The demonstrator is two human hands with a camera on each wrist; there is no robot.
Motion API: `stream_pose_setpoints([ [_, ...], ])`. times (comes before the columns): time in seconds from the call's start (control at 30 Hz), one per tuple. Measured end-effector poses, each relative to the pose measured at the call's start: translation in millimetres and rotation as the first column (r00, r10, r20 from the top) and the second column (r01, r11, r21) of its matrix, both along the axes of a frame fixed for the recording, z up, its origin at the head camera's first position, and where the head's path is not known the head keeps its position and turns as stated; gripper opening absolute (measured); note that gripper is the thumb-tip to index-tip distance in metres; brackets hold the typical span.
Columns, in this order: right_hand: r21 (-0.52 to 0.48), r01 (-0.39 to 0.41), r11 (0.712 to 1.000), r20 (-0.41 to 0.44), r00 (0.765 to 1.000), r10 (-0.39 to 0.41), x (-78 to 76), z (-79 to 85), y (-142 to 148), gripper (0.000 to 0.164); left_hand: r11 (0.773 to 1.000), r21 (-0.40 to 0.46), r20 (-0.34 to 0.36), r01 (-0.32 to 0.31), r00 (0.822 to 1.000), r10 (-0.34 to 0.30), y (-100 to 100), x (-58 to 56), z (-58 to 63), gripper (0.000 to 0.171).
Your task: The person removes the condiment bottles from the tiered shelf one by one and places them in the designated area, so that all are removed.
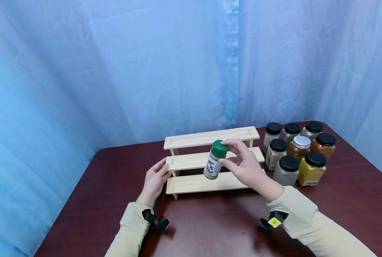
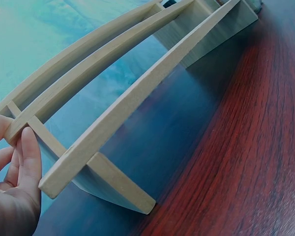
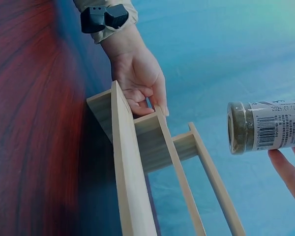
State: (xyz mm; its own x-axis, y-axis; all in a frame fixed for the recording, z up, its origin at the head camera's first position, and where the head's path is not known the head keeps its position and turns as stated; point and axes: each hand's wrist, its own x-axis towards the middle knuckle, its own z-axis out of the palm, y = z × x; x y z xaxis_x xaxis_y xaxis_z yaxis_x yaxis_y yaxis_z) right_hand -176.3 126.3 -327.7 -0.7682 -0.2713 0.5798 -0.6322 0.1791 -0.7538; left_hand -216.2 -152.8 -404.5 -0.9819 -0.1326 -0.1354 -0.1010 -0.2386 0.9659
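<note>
A three-tier wooden rack (image 1: 191, 162) of pale boards stands on the table. My left hand (image 1: 154, 180) pinches the left end of its middle board, thumb on one face and fingers on the other, as the left wrist view also shows. In front of the rack my right hand (image 1: 242, 162) holds a spice jar (image 1: 212, 166) by its green lid, thumb and fingers on either side. The jar tilts, its base toward the lower left, and overlaps the lower two boards in the head view. Its white label with a barcode (image 3: 266, 132) faces the right wrist camera.
Right of the rack stand several square jars with black lids, among them a yellow one (image 1: 311, 171), and one with a silver lid (image 1: 300, 144). The dark red table (image 1: 210, 228) reaches back to pale blue curtains (image 1: 165, 71).
</note>
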Motion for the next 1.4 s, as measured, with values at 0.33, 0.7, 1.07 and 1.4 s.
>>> stream_pose_setpoints([
  [0.33,0.033,0.000,0.999,-0.120,0.993,0.004,15.4,-8.1,31.8,0.049,1.000,-0.009,-0.005,0.003,1.000,-0.003,0.2,2.8,-1.9,0.043],
  [0.7,0.186,0.090,0.978,-0.201,0.978,-0.052,36.9,-6.4,101.4,0.057,1.000,-0.014,-0.010,0.002,1.000,-0.002,1.2,1.0,-0.1,0.042],
  [1.07,0.293,0.216,0.932,0.016,0.973,-0.230,52.9,-22.7,190.2,0.056,1.000,-0.028,-0.009,-0.002,1.000,0.002,-1.0,0.8,-0.4,0.043],
  [1.4,0.263,0.263,0.928,0.005,0.962,-0.274,53.7,-36.9,232.3,0.063,1.000,-0.029,-0.006,0.001,1.000,-0.001,-1.3,1.6,1.5,0.042],
])
